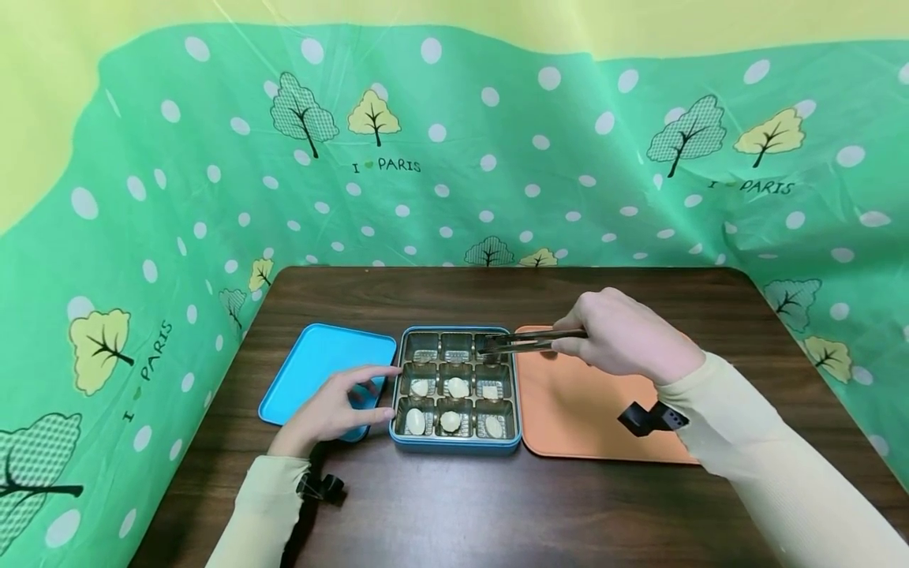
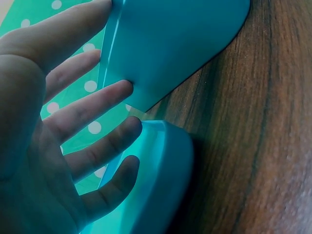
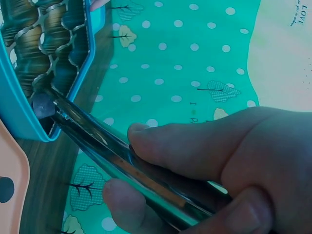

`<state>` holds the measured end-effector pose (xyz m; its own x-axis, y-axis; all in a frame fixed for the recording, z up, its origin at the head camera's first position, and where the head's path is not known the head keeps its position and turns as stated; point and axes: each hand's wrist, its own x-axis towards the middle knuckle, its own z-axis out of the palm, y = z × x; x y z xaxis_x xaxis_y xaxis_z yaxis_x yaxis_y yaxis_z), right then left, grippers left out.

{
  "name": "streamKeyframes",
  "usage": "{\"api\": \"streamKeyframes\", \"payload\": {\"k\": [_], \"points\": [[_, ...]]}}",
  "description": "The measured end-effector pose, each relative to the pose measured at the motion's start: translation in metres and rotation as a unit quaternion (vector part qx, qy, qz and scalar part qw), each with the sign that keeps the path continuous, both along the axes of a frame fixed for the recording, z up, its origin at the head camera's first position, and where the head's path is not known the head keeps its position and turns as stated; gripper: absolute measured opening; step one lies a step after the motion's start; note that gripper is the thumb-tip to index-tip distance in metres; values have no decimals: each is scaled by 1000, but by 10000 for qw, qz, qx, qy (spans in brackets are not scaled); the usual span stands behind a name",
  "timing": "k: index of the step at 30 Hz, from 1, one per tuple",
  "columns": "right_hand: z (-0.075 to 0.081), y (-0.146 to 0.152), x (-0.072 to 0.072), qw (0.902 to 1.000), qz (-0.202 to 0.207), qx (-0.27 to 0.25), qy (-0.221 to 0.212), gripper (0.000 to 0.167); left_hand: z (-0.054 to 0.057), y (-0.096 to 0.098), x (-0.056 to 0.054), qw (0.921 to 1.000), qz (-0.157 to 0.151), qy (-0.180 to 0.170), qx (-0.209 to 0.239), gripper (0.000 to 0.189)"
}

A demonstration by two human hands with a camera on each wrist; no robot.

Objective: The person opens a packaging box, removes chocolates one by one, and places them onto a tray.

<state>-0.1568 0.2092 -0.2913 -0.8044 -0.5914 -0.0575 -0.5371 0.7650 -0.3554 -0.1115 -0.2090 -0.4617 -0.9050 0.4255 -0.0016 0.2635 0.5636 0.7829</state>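
My right hand (image 1: 612, 331) grips metal tongs (image 1: 536, 341), their tips down in the back right compartment of a blue-sided box (image 1: 454, 446). Between those tips, in the right wrist view, is a dark rounded piece (image 3: 44, 106); its kind is not clear. The box has a metallic compartment insert. Single pale pieces, such as one white oval piece (image 1: 416, 421), lie in the middle and front rows. My left hand (image 1: 337, 406) touches the box's left side with thumb and a fingertip. Its fingers are spread and loosely bent in the left wrist view.
Left of the box lies a blue lid (image 1: 319, 363), partly under my left hand. To the right is an orange tray (image 1: 582, 426), with a dark round piece (image 1: 549, 355) near its back left edge. All stand on a dark wooden table (image 1: 454, 505) before a green dotted cloth.
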Motion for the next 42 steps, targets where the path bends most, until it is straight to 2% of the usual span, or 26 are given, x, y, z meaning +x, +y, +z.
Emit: {"api": "streamKeyframes", "payload": {"k": [9, 14, 17, 18, 20, 22, 27, 35, 42], "points": [[9, 12, 7, 9996, -181, -159, -169, 14, 0, 2, 2, 10000, 71, -24, 4, 64], [15, 25, 9, 9990, -382, -193, -131, 27, 0, 1, 1, 10000, 64, -4, 49, 63], [17, 36, 11, 9987, -479, -199, -24, 11, 0, 1, 1, 10000, 40, 14, 71, 63], [17, 40, 11, 9984, -534, -188, -11, 10, 0, 0, 1, 10000, 38, 16, 70, 63], [17, 47, 12, 9978, -650, -139, 10, 25, -1, 0, 1, 10000, 46, 11, 67, 63], [17, 54, 13, 9967, -811, -62, -22, 31, -1, 0, 2, 10000, 56, -9, 64, 63], [13, 76, 16, 9931, -1168, 78, -69, 32, -2, 0, 1, 10000, 71, -17, 37, 63], [-2, 113, 15, 9889, -1466, 256, -19, 38, -3, 1, 1, 9999, -26, 68, 85, 62], [-9, 140, 14, 9846, -1683, 474, 69, 40, -2, 0, 1, 10000, 30, 28, 83, 62]]}}
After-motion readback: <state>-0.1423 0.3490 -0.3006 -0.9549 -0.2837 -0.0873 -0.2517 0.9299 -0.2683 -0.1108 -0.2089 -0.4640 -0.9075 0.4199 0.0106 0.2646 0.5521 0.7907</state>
